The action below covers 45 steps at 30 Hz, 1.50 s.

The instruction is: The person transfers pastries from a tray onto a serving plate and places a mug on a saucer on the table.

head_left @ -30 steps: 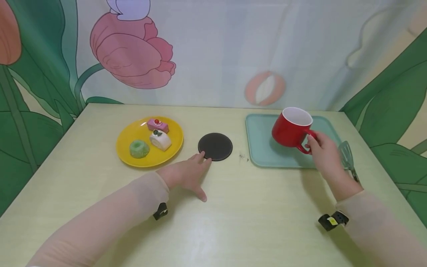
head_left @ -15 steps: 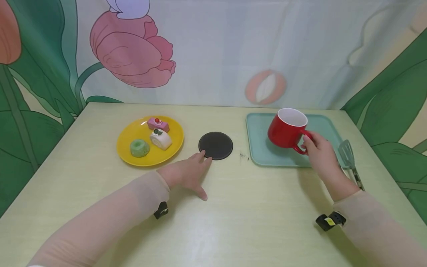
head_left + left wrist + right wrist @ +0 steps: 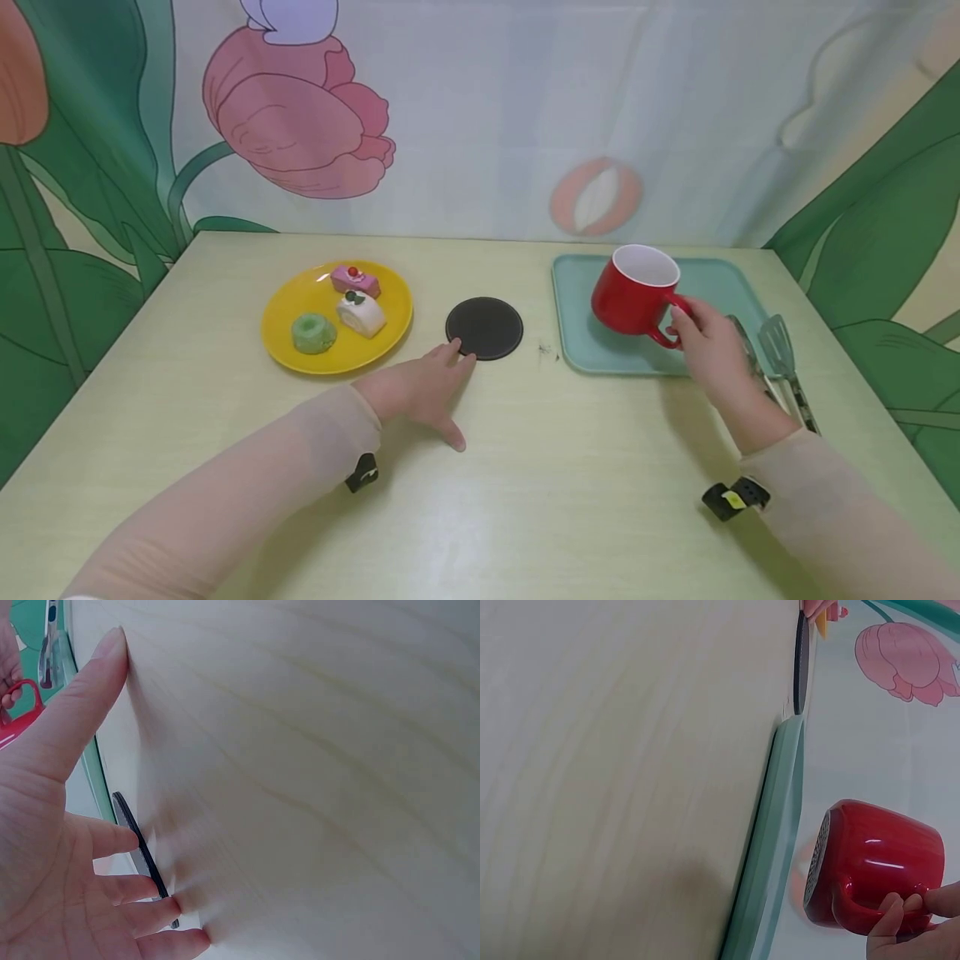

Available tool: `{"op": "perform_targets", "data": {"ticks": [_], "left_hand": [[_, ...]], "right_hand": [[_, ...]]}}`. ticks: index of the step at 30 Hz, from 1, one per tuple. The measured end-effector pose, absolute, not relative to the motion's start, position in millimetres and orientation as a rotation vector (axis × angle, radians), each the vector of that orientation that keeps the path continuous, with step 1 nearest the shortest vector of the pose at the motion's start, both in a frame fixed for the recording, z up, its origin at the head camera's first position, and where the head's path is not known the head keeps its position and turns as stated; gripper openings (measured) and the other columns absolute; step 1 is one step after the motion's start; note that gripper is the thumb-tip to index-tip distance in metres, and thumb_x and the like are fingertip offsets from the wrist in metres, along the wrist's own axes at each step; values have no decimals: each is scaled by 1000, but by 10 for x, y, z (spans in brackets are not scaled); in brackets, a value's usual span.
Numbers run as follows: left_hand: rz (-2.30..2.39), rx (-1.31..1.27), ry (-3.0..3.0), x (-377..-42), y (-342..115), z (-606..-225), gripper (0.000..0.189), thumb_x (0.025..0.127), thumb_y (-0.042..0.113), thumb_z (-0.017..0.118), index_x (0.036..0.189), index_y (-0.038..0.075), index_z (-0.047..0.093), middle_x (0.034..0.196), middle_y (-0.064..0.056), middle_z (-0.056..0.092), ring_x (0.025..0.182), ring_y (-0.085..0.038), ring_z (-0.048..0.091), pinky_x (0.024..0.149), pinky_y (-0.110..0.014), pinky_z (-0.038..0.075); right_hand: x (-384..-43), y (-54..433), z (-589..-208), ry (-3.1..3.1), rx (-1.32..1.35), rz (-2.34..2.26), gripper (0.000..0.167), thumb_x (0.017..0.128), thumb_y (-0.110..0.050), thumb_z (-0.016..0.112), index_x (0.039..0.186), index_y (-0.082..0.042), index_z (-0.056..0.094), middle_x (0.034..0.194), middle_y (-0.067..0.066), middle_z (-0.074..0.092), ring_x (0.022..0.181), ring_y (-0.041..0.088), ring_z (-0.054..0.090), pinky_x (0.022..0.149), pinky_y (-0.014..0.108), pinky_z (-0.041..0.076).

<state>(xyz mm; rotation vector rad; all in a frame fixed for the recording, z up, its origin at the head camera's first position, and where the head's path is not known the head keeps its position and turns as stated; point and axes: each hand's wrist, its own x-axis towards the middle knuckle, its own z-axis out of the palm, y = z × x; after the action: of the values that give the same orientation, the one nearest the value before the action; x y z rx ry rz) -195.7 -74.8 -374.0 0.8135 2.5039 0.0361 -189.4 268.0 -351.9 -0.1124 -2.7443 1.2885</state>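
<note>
My right hand grips the handle of a red mug with a white inside. In the right wrist view the red mug hangs in the air, its base off the green tray. From the head view it is over the left part of the tray. My left hand rests on the table with spread fingers, the tips touching the near edge of a round black coaster. The left wrist view shows the same hand, its fingers straight at the coaster.
A yellow plate at the left bears a green ring-shaped cake, a cream roll and a pink cake slice. Right of the tray lies a spatula; a second utensil is partly behind my right hand.
My right hand has carried the red mug a little to the left above the tray, uncovering more of the utensils. The left hand and the coaster have stayed put.
</note>
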Motion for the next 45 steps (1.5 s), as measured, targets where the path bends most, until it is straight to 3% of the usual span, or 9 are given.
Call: {"op": "perform_targets", "data": {"ticks": [9,23,32,45], "left_hand": [[23,796,2504,-1974,-741,-3760,118,64,63,73,149,4,14,153,-23,4,140,-34,10,110,-42,20],[35,799,2499,-1958,-734,-3760,118,65,61,73,149,4,14,152,-23,3,140,-34,9,110,-43,20],[32,798,2498,-1960,-726,-3756,118,65,62,73,149,5,14,153,-23,3,140,-34,10,110,-42,20],[10,800,2497,-1959,-738,-3739,119,64,62,73,149,4,14,152,-24,3,140,-35,10,110,-42,21]], "right_hand": [[-1879,2598,-3515,-2748,-121,1336,51,100,-33,38,137,1,40,116,26,53,103,39,52,86,44,46],[-1875,2489,-3542,-2741,-95,1395,49,99,-31,40,136,1,41,117,26,52,104,39,51,88,47,46],[-1895,2409,-3582,-2750,-59,1372,44,100,-25,41,134,2,44,112,26,54,101,38,52,84,44,47],[-1922,2337,-3606,-2766,-53,1422,44,99,-26,42,135,0,43,120,26,52,103,38,52,88,48,46]]}}
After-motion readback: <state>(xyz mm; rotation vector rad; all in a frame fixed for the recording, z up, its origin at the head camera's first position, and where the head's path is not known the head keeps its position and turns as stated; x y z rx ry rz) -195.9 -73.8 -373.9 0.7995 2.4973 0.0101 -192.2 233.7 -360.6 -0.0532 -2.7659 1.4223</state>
